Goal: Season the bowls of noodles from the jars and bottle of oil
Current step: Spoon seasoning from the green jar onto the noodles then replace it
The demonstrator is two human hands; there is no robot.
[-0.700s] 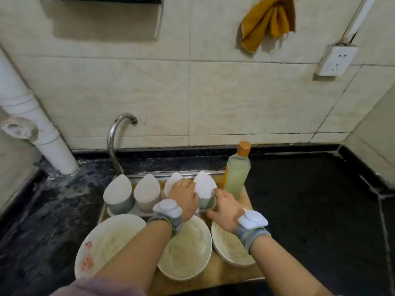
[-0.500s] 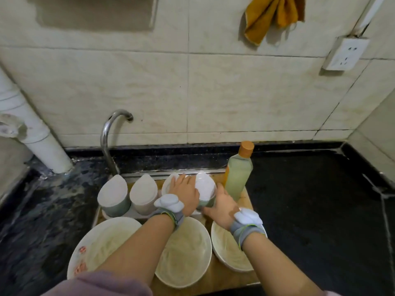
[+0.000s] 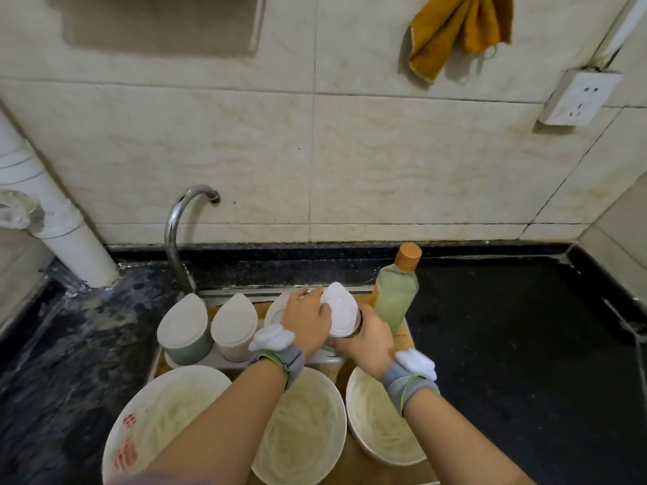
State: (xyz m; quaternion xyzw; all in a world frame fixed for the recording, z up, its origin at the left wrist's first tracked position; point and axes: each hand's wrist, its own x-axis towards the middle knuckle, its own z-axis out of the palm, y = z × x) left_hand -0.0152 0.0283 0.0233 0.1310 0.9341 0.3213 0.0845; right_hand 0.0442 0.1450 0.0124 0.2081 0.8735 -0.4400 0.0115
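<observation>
Three white bowls of pale noodles stand in a row on a wooden board: left bowl (image 3: 164, 411), middle bowl (image 3: 304, 432), right bowl (image 3: 378, 425). Behind them a row of lidded seasoning jars sits in a white holder: grey jar (image 3: 183, 329), beige jar (image 3: 234, 325), a third jar (image 3: 276, 309) mostly hidden behind my left hand. The rightmost jar (image 3: 341, 315) is lifted and tilted. My right hand (image 3: 367, 339) grips its body from the right. My left hand (image 3: 308, 318) lies against its white lid. A bottle of pale oil (image 3: 397, 294) with an orange cap stands upright just right of the jar.
A metal tap (image 3: 178, 232) curves up behind the jars. Dark stone counter (image 3: 507, 344) stretches right of the board. A white drain pipe (image 3: 59, 236) stands at far left. On the tiled wall hang a yellow cloth (image 3: 458, 29) and a wall socket (image 3: 576, 98).
Both hands have closed in on the rightmost jar and raised it slightly out of the holder; its lid now tips toward me. The camera has dipped and moved closer.
</observation>
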